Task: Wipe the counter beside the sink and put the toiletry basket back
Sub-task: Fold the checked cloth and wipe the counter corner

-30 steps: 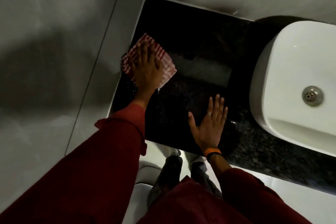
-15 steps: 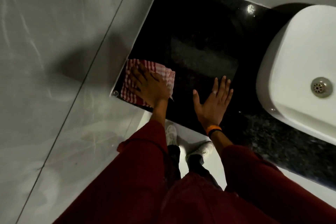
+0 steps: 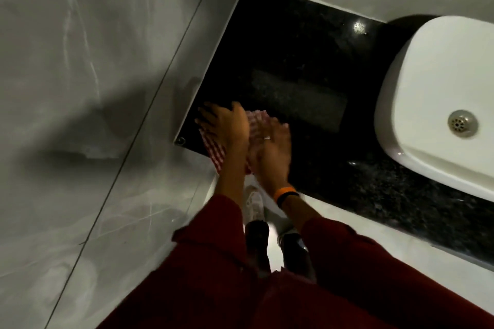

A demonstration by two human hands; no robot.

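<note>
Head view. The red-and-white checked cloth [image 3: 213, 153] is pressed against the front left corner of the dark desk [image 3: 294, 61], one corner overhanging the edge. The left hand [image 3: 224, 125] is laid on it, fingers spread and flat. Just right of it, touching the cloth, the right hand [image 3: 270, 152] is seen blurred; whether it grips cannot be told. Well right of both hands, the white sink [image 3: 417, 83] is set.

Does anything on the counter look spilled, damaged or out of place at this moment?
Nothing looks spilled or damaged. The checked cloth hangs partly over the counter front edge, under the left hand and right hand. The toiletry basket is not in view.
</note>
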